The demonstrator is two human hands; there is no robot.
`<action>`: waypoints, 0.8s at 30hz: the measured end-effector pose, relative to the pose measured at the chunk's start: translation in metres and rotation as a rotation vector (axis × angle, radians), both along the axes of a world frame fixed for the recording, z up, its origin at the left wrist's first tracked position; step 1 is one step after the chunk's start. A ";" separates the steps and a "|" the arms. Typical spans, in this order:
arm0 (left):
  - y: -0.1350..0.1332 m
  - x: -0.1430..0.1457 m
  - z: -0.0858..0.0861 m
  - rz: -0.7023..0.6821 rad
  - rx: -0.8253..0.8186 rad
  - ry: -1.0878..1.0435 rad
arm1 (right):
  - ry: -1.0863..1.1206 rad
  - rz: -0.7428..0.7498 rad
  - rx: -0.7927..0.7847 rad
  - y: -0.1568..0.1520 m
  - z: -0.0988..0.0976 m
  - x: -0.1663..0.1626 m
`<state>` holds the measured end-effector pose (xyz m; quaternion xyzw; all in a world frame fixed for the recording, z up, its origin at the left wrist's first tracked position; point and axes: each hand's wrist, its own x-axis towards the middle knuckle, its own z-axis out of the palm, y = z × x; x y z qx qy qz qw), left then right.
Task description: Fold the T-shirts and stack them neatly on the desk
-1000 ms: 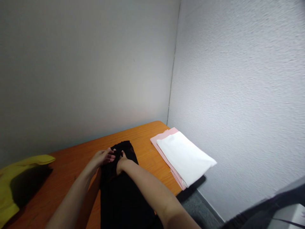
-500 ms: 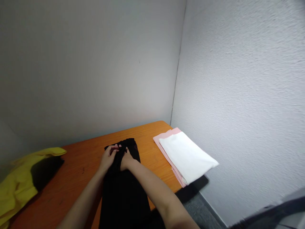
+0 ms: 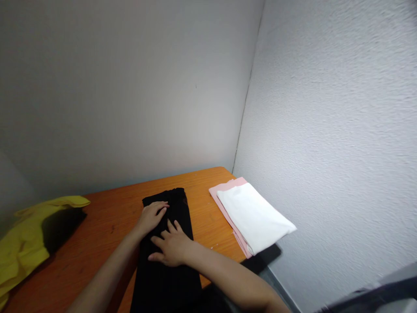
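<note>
A long folded black garment [image 3: 166,280] lies flat on the wooden table [image 3: 94,243], running from near the back toward me and past the lower frame edge. Near its far end my left hand [image 3: 152,217] rests on the cloth, fingers stretched out. My right hand [image 3: 172,248] lies a little closer to me on the same cloth, palm down with fingers spread. Neither hand grips the fabric.
At the right table edge lies a folded white cloth [image 3: 257,217] on a pink cloth [image 3: 213,191], partly overhanging. A crumpled yellow garment [image 3: 26,243] with a black part lies at the left. Walls [image 3: 137,95] stand behind and to the right.
Both hands have let go of a bunched part of the black garment, which now lies flatter. My right hand has moved toward me and spread its fingers.
</note>
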<state>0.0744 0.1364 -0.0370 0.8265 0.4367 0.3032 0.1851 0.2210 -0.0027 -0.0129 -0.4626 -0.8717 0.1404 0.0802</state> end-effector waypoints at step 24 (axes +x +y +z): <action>-0.015 0.010 -0.022 0.024 0.073 0.495 | 0.012 -0.030 0.062 -0.059 0.000 0.000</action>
